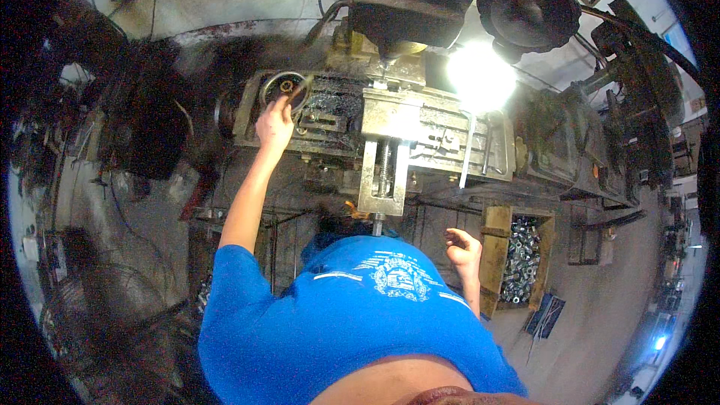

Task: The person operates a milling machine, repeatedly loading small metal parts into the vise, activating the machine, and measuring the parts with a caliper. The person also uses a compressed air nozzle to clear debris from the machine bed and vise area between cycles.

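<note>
My left hand (274, 126) reaches over the left end of the machine table, its fingers pinched together at a round metal-rimmed dish (262, 92). A small brass-coloured ring (286, 86) lies in the dish. A thin brownish streak beside the fingertips is blurred, so what they grip is unclear. Held in the air by my right side, my right hand (463, 253) has its fingers curled; anything inside them is hidden. Between the hands, a steel machine vise (390, 116) with a long screw sits on the milling machine table (439, 154), below the spindle (386, 56).
A bright work lamp (480, 76) glares above the table's right half. Bars (468, 150) lie across that side. A wooden crate (493, 259) of metal parts (520, 262) stands right of my right hand. A large black knob (529, 11) hangs at the upper right.
</note>
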`<state>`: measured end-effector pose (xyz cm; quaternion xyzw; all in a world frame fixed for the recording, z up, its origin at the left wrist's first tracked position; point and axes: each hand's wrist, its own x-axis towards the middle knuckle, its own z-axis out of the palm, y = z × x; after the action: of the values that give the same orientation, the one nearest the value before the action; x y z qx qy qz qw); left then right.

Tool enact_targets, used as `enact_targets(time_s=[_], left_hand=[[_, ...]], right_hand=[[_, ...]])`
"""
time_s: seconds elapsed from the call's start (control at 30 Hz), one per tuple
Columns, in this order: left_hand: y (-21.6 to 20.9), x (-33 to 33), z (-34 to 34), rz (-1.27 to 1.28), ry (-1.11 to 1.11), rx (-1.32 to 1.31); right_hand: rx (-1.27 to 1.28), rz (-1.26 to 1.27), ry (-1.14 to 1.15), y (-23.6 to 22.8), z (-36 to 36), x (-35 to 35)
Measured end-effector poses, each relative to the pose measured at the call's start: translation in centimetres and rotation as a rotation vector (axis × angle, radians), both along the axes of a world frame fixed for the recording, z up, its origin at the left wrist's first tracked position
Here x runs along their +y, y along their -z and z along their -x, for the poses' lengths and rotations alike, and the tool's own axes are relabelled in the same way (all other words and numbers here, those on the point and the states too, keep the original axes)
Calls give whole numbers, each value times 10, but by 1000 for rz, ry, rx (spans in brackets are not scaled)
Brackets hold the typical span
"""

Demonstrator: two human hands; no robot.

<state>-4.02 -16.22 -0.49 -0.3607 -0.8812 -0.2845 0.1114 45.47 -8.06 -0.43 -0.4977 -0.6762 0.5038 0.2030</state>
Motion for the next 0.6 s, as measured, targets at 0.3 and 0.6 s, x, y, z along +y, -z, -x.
enact_targets(time_s=[0.3, 0.6], left_hand=[[-36, -9, -12, 165, 124, -135], [17, 112, -45, -364, 608, -724]], right_hand=[[7, -81, -22, -23, -17, 23], [62, -955, -115, -267, 5, 81]])
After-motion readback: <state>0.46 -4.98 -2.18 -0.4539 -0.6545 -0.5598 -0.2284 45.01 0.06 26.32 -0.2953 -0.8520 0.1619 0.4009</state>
